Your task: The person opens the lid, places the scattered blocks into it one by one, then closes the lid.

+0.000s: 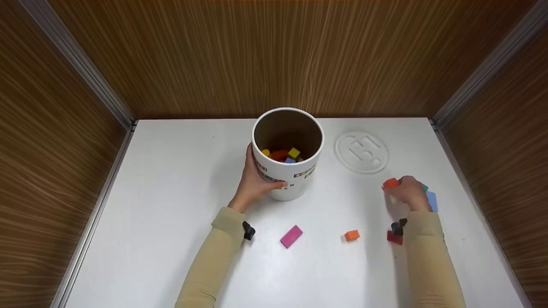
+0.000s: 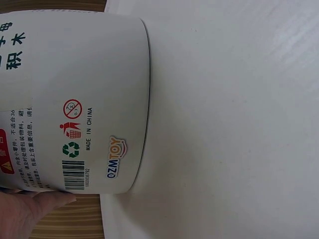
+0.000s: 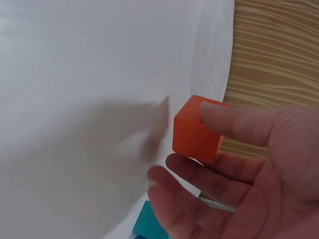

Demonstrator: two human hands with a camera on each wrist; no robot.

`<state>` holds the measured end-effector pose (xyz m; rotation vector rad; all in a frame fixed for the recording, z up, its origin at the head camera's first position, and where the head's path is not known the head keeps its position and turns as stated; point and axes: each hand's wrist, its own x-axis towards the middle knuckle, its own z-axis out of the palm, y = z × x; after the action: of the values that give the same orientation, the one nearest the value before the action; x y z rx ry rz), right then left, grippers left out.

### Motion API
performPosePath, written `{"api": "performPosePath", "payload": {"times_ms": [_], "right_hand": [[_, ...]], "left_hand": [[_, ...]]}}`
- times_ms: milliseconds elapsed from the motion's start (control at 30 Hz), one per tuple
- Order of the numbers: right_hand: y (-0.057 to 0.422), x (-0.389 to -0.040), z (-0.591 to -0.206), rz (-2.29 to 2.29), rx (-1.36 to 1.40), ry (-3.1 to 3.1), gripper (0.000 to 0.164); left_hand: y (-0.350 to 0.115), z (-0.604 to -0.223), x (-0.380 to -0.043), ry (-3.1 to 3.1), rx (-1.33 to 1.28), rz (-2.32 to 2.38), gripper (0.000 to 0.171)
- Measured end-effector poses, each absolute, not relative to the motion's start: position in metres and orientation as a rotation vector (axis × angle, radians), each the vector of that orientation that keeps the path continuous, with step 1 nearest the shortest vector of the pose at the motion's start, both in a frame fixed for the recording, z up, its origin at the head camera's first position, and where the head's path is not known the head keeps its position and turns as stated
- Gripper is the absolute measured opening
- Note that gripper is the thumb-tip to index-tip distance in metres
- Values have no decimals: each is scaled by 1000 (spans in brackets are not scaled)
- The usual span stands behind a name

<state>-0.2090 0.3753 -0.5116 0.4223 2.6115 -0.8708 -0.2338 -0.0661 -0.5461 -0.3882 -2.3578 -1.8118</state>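
Note:
My left hand (image 1: 252, 184) grips the near left side of a white canister (image 1: 306, 179), thumb across its front. The canister stands upright, and inside it lie several toy blocks, among them a yellow block (image 1: 294, 153). Printed labels and a barcode show on its wall (image 2: 109, 74) in the left wrist view. To the right, my right hand (image 1: 409, 192) pinches an orange block (image 3: 197, 129) between thumb and fingers, over the table. A teal block (image 3: 149, 221) and a blue block (image 1: 432, 201) lie on the table beside that hand, partly hidden by it.
On the white table (image 1: 171, 184) lie a pink block (image 1: 291, 236), a small orange cube (image 1: 352, 235) and a dark red block (image 1: 394, 238) partly covered by the right wrist. A clear round disc (image 1: 361, 152) lies right of the canister. Wood-grain panels (image 1: 274, 55) enclose the back and sides.

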Motion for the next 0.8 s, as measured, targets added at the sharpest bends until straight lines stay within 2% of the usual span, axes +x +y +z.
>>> {"api": "performPosePath", "payload": {"times_ms": [433, 800], "right_hand": [[352, -202, -497, -1161, 319, 2622, 51], [311, -197, -454, -1330, 81, 2722, 51]], "left_hand": [[-66, -546, -234, -2343, -410, -1814, 136], [-66, -546, -235, -2332, -437, -1815, 139]]}}
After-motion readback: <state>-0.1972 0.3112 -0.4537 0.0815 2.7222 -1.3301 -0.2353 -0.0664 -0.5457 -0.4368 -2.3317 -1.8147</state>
